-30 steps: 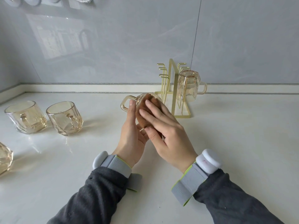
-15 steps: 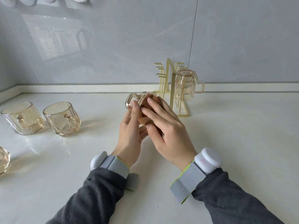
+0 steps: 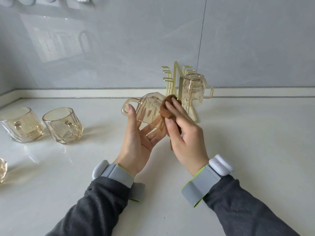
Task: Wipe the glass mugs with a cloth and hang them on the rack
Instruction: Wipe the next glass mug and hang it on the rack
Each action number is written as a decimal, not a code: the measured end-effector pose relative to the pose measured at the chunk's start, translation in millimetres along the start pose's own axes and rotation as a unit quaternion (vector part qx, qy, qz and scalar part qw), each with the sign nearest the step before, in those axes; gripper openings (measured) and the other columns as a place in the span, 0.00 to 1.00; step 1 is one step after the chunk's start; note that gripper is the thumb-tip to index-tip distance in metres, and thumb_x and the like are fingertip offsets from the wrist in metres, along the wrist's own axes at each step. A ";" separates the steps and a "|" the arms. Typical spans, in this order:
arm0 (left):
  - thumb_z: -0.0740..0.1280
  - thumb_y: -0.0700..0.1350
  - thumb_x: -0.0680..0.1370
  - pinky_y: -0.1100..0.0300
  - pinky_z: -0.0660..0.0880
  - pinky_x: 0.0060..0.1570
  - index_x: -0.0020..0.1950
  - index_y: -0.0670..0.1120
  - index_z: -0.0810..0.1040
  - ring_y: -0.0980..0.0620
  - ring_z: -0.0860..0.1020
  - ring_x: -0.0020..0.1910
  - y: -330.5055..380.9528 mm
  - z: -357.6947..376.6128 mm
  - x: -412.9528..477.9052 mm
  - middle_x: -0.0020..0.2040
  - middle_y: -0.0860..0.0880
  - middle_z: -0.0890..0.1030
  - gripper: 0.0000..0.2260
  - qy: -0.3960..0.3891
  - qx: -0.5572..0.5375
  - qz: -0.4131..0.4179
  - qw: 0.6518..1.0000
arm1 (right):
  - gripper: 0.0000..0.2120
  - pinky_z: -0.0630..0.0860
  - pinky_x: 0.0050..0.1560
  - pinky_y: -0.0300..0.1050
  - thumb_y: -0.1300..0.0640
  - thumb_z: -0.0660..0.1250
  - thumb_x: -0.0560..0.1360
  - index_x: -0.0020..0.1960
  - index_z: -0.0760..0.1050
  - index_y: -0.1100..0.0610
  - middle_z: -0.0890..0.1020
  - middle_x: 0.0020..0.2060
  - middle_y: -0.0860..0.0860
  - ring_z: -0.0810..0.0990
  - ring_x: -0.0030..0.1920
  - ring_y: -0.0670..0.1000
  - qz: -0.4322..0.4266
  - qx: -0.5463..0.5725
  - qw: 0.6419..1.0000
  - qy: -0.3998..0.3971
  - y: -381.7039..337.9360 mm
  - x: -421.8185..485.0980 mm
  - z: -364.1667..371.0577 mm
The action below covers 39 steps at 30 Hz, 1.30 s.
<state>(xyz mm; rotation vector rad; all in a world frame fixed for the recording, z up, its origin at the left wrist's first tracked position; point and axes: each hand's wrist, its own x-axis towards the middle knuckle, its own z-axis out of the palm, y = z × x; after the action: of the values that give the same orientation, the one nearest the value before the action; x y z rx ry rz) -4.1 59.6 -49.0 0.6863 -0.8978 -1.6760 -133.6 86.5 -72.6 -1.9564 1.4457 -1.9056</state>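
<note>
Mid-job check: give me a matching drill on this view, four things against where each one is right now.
Things
1. cloth
2. tilted mug
3. inverted mug
4. upright mugs

Places
A. on the rack
B. standing on the counter, far left
C. held in the left hand
D. pressed by the right hand against a mug

Pairs: 1-D, 2-C, 3-A, 4-B
</note>
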 end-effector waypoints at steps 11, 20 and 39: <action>0.58 0.71 0.71 0.55 0.84 0.47 0.72 0.47 0.76 0.40 0.86 0.52 -10.0 -0.9 3.3 0.59 0.39 0.85 0.39 -0.065 0.075 -0.031 0.995 | 0.15 0.69 0.35 0.46 0.46 0.60 0.83 0.42 0.77 0.51 0.73 0.27 0.42 0.71 0.30 0.47 0.194 0.133 0.969 0.075 -3.9 7.6 -11.6; 0.56 0.72 0.77 0.53 0.84 0.52 0.72 0.46 0.78 0.44 0.85 0.57 -7.8 -0.7 3.5 0.61 0.41 0.85 0.37 -0.020 0.009 -0.024 0.999 | 0.17 0.64 0.73 0.39 0.58 0.63 0.82 0.70 0.76 0.58 0.72 0.74 0.47 0.66 0.76 0.45 0.027 0.051 0.998 -0.013 -6.1 0.9 -2.2; 0.58 0.73 0.74 0.49 0.82 0.59 0.73 0.45 0.77 0.42 0.84 0.59 -6.2 2.0 2.0 0.67 0.40 0.82 0.39 -0.029 -0.027 -0.035 0.999 | 0.16 0.76 0.58 0.52 0.47 0.62 0.81 0.65 0.80 0.50 0.84 0.55 0.46 0.82 0.55 0.50 0.158 0.176 0.970 0.045 0.9 2.2 -1.1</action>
<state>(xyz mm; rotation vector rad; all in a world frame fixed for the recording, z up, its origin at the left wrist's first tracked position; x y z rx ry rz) -9.5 59.1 -53.1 0.6419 -0.8749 -1.7836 -135.4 85.3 -71.2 -1.4095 1.2393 -1.9577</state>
